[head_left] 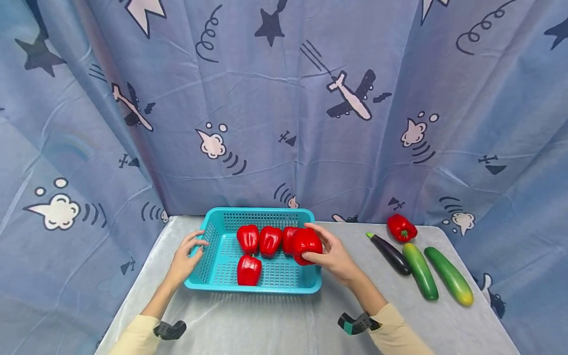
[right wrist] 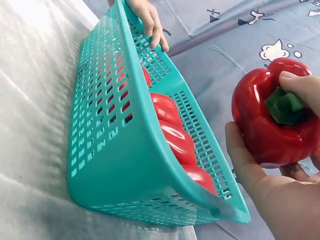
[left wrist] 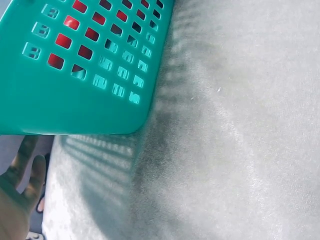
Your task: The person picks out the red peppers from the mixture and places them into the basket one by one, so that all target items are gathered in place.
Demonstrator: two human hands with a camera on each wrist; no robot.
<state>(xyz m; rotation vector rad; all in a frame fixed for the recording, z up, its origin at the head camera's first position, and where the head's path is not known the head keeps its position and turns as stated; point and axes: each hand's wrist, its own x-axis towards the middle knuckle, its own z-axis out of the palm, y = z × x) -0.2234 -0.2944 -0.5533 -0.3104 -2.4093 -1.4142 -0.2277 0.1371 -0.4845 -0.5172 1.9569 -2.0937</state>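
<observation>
A red bell pepper (right wrist: 255, 120) with a green stem is gripped by my right hand (head_left: 335, 255) over the right end of the turquoise basket (head_left: 253, 290). In the right wrist view the thumb and fingers (right wrist: 242, 155) wrap round it. Several red bell peppers lie in the basket, among them one at the front (head_left: 249, 270) and two at the back, a left one (head_left: 247, 239) and a middle one (head_left: 270, 241). Another (head_left: 288, 239) is partly hidden behind the held pepper. My left hand (head_left: 185, 257) rests at the basket's left rim, its fingers loosely bent over the edge.
On the table's right side lie a red bell pepper (head_left: 401, 228), a dark eggplant (head_left: 389, 254) and two green zucchini-like vegetables, a left one (head_left: 420, 271) and a right one (head_left: 449, 276). A patterned blue curtain (head_left: 266, 108) hangs behind the grey-white table (head_left: 248, 325).
</observation>
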